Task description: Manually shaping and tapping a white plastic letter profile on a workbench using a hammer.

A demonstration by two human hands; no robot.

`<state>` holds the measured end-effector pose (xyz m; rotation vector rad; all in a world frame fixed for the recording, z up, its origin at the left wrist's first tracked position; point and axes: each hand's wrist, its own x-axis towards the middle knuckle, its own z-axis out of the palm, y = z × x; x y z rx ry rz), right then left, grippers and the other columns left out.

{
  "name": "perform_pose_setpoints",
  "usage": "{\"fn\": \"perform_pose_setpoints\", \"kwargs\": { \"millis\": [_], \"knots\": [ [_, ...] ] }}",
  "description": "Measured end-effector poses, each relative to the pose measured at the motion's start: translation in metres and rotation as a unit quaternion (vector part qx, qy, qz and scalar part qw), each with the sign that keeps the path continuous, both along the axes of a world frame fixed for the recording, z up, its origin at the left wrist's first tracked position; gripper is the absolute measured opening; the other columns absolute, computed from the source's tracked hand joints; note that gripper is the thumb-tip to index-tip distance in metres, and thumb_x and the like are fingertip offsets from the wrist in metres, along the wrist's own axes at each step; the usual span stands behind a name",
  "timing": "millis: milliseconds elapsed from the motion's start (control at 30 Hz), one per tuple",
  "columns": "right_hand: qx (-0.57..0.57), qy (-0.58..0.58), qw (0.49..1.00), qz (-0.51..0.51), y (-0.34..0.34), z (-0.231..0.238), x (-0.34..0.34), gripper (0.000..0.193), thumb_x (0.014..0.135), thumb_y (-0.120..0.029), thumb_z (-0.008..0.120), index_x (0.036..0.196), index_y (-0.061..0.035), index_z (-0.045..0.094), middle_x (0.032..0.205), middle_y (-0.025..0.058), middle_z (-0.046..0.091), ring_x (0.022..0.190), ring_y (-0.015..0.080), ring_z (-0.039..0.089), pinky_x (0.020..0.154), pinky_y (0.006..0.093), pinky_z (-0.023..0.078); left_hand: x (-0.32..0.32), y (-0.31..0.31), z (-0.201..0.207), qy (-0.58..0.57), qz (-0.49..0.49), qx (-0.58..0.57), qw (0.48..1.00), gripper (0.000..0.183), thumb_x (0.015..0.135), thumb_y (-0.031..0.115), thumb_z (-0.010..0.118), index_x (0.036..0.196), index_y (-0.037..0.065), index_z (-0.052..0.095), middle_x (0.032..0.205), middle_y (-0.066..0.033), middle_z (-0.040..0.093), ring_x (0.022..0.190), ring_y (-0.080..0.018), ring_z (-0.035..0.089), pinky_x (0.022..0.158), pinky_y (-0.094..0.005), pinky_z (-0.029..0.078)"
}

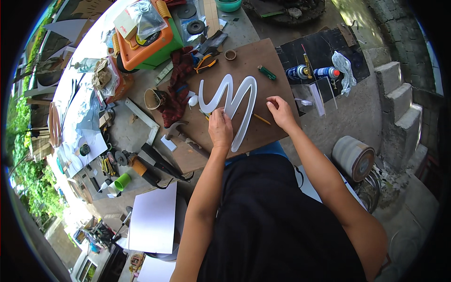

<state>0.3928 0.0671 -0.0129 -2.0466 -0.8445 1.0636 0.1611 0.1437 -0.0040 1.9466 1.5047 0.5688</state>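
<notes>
My left hand [220, 129] is closed on the lower middle of a white, curvy letter-shaped piece [251, 101], its fingers wrapped around one stroke. The piece is over a brown board [268, 56] in front of me. To its right, near the board's edge, my right hand [281, 113] is curled, thumb and fingertips close together. Anything between those fingers is too small to make out. Between the hands, a yellow pencil [262, 119] lies on the board, partly behind the piece. A green-handled tool [267, 72] and a small round brown cup [230, 55] lie beyond.
Orange-handled pliers [206, 63], a dark red cloth [174, 109] and a hammer [188, 137] lie left of the piece. An angle grinder [136, 164] and an orange-green toolbox [150, 42] are farther left. Spray cans [298, 72] stand at the right, near concrete steps [399, 103].
</notes>
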Motion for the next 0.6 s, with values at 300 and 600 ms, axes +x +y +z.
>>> {"fn": "perform_pose_setpoints", "kwargs": {
  "millis": [300,600],
  "knots": [
    [0.001,0.007,1.000,-0.001,-0.001,-0.003,-0.002,0.026,0.098,-0.019,0.067,0.115,-0.0004,0.069,0.105,0.0144,0.076,0.100,0.0250,0.073,0.088,0.0362,0.055,-0.001,0.008,0.009,0.007,-0.014,-0.013,1.000,0.013,0.093,0.006,0.061,0.105,0.002,0.061,0.105,-0.0157,0.068,0.099,-0.0381,0.063,0.086,-0.0485,0.051],
    [-0.003,0.005,1.000,0.010,0.006,0.004,-0.005,0.026,0.098,-0.019,0.067,0.116,-0.0005,0.069,0.107,0.0151,0.075,0.101,0.0267,0.073,0.089,0.0373,0.055,0.006,-0.015,0.005,-0.015,0.010,-0.022,1.000,0.016,0.091,0.003,0.059,0.106,0.002,0.059,0.108,-0.0164,0.066,0.100,-0.0390,0.062,0.086,-0.0499,0.050]
  ]
}}
